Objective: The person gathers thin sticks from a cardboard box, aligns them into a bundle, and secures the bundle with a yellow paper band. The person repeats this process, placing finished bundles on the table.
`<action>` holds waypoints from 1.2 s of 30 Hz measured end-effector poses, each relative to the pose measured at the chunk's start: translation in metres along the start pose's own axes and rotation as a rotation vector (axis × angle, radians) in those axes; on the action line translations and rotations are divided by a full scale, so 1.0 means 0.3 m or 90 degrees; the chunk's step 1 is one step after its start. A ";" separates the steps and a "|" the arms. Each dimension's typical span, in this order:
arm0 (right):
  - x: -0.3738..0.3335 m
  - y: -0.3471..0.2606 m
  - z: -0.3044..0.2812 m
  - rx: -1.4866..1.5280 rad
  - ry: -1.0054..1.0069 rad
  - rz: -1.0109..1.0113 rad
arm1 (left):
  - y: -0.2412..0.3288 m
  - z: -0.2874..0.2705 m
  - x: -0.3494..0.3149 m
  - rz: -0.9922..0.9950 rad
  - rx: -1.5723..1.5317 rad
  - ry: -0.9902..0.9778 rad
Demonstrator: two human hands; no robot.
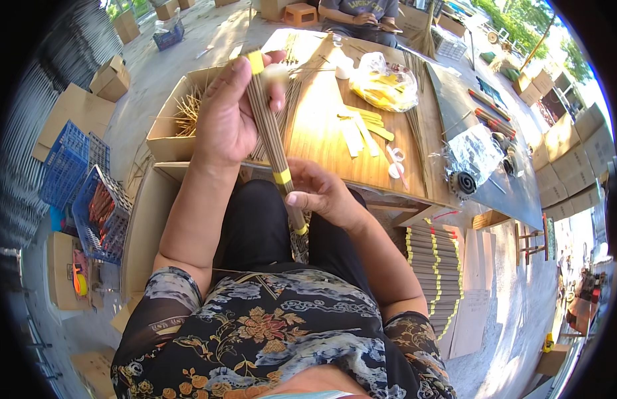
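A slim bundle of thin brown sticks point(271, 136) is held at a slant in front of me, above my lap. Yellow bands wrap it at the top end, below the middle and near the lower end. My left hand point(227, 110) grips its upper part, thumb near the top band. Lower down, my right hand point(325, 194) closes around the bundle just under the middle band, thumb across the front. Beyond it on the wooden table point(315, 143) lie yellow paper strips point(371, 123), paler strips point(351, 136) and loose thin sticks point(414, 133).
A clear bag of yellow strips point(386, 86) sits farther back. An open cardboard box of sticks point(182, 113) stands left of the table. Blue crates point(99, 219) are at the far left. Many yellow-banded bundles point(433, 266) lie low on the right. Another person point(361, 20) sits across the table.
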State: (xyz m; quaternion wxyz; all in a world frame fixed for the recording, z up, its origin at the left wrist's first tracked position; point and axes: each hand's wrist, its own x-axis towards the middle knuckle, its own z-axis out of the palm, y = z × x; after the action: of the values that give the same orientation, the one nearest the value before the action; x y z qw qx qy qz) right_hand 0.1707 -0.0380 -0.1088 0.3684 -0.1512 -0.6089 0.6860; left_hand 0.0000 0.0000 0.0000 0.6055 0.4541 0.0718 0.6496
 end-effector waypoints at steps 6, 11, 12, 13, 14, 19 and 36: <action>-0.053 -0.005 0.031 -0.013 0.052 0.068 | 0.038 0.013 -0.003 -0.020 0.102 0.127; -0.074 -0.063 0.045 0.141 0.019 0.112 | 0.007 -0.016 -0.032 -0.111 0.155 0.033; -0.080 -0.070 0.049 0.178 0.023 0.122 | 0.003 -0.016 -0.034 -0.109 0.166 0.041; -0.085 -0.072 0.050 0.215 0.027 0.132 | -0.002 -0.017 -0.033 -0.106 0.177 0.048; -0.088 -0.059 0.046 0.166 0.031 0.087 | -0.011 -0.028 -0.025 -0.095 0.188 0.064; -0.117 -0.080 0.032 0.218 0.033 0.070 | -0.035 0.051 -0.066 -0.172 0.213 0.013; -0.498 -0.134 -0.107 0.092 0.267 -0.150 | -0.332 0.375 -0.129 -0.211 0.416 -0.236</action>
State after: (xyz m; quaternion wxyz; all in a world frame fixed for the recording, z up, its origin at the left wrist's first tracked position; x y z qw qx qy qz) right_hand 0.3066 -0.1183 -0.1135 0.5738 -0.1917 -0.4822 0.6337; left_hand 0.1423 -0.0588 -0.0186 0.5284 0.7144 0.2362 0.3932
